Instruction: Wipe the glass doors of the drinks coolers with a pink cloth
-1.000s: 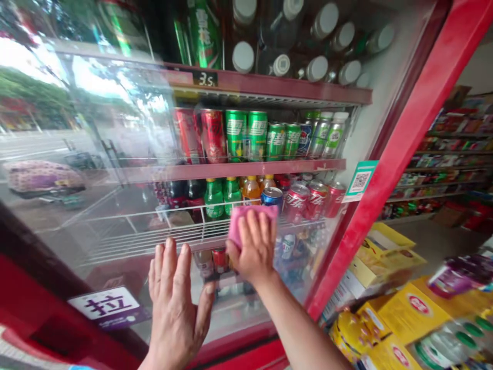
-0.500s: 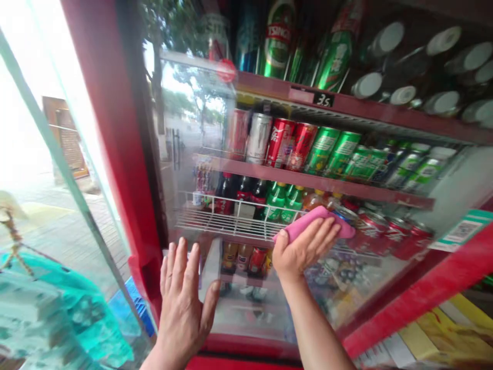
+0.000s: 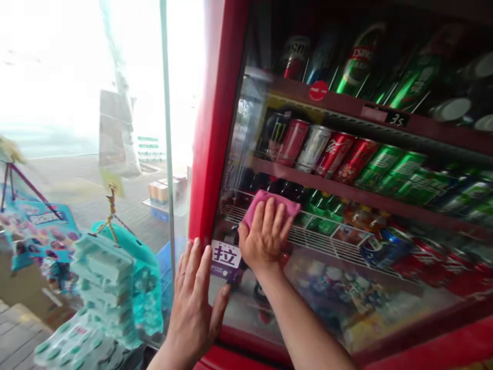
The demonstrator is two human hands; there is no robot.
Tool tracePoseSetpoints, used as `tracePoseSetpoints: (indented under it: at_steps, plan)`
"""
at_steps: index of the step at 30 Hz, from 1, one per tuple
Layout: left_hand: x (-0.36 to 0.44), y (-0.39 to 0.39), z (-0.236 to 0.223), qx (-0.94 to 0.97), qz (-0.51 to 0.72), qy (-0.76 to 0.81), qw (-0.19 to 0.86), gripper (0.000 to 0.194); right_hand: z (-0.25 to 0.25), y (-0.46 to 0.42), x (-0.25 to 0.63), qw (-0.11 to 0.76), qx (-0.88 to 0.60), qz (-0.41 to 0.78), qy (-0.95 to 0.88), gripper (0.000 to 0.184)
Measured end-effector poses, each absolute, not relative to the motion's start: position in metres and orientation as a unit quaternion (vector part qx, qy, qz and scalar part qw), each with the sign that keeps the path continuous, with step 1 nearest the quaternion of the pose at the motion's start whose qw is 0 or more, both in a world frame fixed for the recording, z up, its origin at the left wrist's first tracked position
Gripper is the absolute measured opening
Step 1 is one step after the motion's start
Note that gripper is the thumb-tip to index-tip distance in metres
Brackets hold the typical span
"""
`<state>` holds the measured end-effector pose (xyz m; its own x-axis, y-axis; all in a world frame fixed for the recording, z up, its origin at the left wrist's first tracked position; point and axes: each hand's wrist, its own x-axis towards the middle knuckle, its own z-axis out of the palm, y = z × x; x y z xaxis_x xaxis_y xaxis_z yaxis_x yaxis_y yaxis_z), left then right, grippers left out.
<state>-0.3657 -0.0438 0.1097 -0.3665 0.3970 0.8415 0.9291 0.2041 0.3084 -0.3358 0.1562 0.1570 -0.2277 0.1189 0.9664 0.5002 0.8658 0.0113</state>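
Observation:
A red drinks fridge (image 3: 215, 128) with a glass door (image 3: 346, 277) fills the right of the view. My right hand (image 3: 264, 239) presses a pink cloth (image 3: 269, 201) flat against the glass near the door's left side. Its fingers lie spread over the cloth. My left hand (image 3: 194, 303) rests flat on the door's lower left corner, fingers stretched out, beside a purple and white sticker (image 3: 225, 257). Behind the glass stand rows of red, green and silver cans (image 3: 346, 156) on red shelves, with bottles on a white wire rack (image 3: 319, 239) below.
Left of the fridge a shop window (image 3: 115, 103) shows a bright street. Stacked pale green packs (image 3: 103, 277) and a teal bag (image 3: 127, 246) stand by the window. Colourful packets (image 3: 34, 231) hang at the far left.
My right hand has slid the pink cloth leftward across the glass toward the door's left edge. My view has swung left, bringing the window and the sticker into sight. My left hand stays flat on the door.

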Motion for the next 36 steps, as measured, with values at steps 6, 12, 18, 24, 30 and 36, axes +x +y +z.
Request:
tracePoseSetpoints:
  at_steps: [6,12,18,24,30,36]
  plan:
    - [-0.384,-0.015,0.143,-0.564,-0.480,-0.614,0.272,0.071,0.165,0.140,-0.333,0.568,-0.073,-0.059,-0.818,0.061]
    - [-0.414,0.067,0.157,-0.549,-0.414,-0.602,0.407,0.079,0.188,0.147,-0.281,0.587,0.048,0.127,-0.798,0.041]
    - [-0.401,0.114,0.201,-0.456,-0.408,-0.631,0.476,0.098,0.181,0.151,-0.230,0.612,-0.016,0.212,-0.762,0.037]
    - [-0.424,0.115,0.274,-0.488,-0.384,-0.610,0.492,0.097,0.161,0.159,-0.183,0.577,-0.066,0.203,-0.788,0.037]
    - [-0.438,0.093,0.178,-0.468,-0.369,-0.634,0.493,0.092,0.123,0.152,-0.168,0.540,-0.093,0.231,-0.804,0.037]
    - [-0.437,0.059,0.080,-0.468,-0.319,-0.680,0.465,0.097,0.071,0.122,-0.169,0.495,-0.066,0.274,-0.822,0.038]
